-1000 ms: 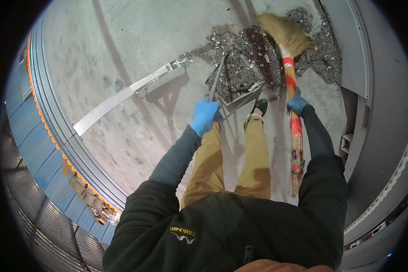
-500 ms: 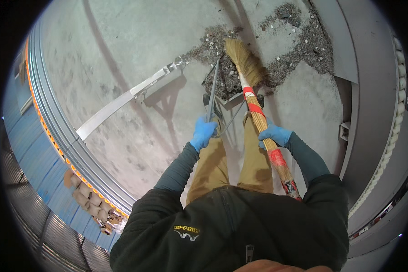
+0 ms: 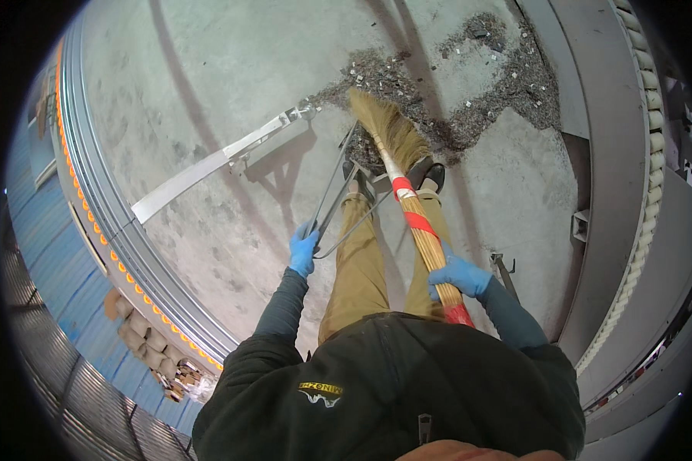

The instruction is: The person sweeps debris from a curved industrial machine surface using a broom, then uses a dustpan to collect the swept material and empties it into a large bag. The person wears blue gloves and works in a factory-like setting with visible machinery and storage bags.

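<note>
My right hand (image 3: 463, 278), in a blue glove, is closed round the lower straw handle of a broom (image 3: 418, 220) banded with red tape. The fanned bristles lie over dark debris (image 3: 392, 79) in front of my feet. My left hand (image 3: 304, 249), also blue-gloved, grips the thin metal frame handle of a dustpan (image 3: 331, 201). The handle slants from that hand toward my shoes. Broom bristles hide most of the pan, which seems to hold dark bits.
More debris (image 3: 507, 104) spreads right toward a grey machine side (image 3: 611, 177) with a roller row (image 3: 655, 138). On the left a pale metal bar (image 3: 200, 175) points from the metal rail (image 3: 123, 224) toward the pile. A small metal bracket (image 3: 503, 269) stands right of my legs.
The broom and its bristles have shifted left and nearer to me. My left hand has moved left and down with the dustpan handle; my right hand is lower.
</note>
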A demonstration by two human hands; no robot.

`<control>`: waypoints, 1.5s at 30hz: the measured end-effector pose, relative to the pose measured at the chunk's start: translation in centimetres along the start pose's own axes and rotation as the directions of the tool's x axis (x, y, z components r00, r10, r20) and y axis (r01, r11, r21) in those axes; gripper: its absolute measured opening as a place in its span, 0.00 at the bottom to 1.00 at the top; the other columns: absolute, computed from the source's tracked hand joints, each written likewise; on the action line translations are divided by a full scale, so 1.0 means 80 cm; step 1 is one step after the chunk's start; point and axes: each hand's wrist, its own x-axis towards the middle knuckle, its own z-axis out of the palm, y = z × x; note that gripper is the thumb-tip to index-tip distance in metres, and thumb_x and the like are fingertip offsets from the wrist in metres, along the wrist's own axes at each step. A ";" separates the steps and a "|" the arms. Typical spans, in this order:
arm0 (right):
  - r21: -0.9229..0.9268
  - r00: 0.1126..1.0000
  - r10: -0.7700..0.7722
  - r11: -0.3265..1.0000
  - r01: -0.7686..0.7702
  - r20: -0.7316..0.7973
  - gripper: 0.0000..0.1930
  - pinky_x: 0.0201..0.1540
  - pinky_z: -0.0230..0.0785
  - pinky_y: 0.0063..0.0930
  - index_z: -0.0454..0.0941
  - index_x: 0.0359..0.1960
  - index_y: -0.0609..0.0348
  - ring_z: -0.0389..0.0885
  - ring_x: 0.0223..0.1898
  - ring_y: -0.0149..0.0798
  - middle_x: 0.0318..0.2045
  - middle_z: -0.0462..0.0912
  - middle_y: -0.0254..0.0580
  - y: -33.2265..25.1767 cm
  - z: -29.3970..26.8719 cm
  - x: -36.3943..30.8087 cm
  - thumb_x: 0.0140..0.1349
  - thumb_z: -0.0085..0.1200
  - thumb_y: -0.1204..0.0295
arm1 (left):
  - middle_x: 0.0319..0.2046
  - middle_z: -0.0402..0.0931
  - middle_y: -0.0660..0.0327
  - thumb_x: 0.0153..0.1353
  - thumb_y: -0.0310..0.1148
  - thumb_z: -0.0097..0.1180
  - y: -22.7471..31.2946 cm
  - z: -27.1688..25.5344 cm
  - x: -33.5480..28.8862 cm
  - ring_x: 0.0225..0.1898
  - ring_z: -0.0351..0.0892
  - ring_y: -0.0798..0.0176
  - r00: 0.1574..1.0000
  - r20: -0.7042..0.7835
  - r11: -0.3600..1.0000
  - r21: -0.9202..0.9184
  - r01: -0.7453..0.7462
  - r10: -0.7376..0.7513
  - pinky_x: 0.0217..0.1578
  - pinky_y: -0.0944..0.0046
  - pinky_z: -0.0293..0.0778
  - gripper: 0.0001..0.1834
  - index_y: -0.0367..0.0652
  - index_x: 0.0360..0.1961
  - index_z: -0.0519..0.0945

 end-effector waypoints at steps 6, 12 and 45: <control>0.022 0.970 -0.160 0.986 0.167 -0.184 0.38 0.32 0.81 0.36 0.56 0.72 0.56 0.85 0.28 0.39 0.29 0.82 0.46 0.031 0.036 -0.076 0.61 0.60 0.80 | 0.50 0.80 0.59 0.60 0.13 0.46 -0.004 -0.045 0.021 0.42 0.82 0.61 0.934 0.262 0.970 0.068 0.232 -0.242 0.36 0.57 0.90 0.26 0.43 0.57 0.82; 0.182 0.944 -0.097 0.970 0.160 -0.315 0.10 0.37 0.83 0.35 0.81 0.41 0.70 0.87 0.30 0.39 0.30 0.86 0.47 0.054 0.103 -0.111 0.64 0.62 0.74 | 0.41 0.79 0.53 0.56 0.12 0.47 0.034 -0.029 0.048 0.38 0.83 0.57 0.891 0.423 0.986 0.041 0.162 -0.164 0.35 0.56 0.86 0.24 0.36 0.54 0.79; -0.019 0.663 -0.451 0.834 0.551 -0.598 0.24 0.26 0.82 0.36 0.68 0.59 0.57 0.85 0.25 0.41 0.36 0.81 0.47 -0.013 0.004 -0.033 0.61 0.61 0.76 | 0.46 0.87 0.53 0.56 0.20 0.57 0.090 -0.001 -0.004 0.33 0.81 0.67 0.811 0.585 1.000 0.008 0.023 -0.023 0.38 0.67 0.77 0.21 0.32 0.53 0.81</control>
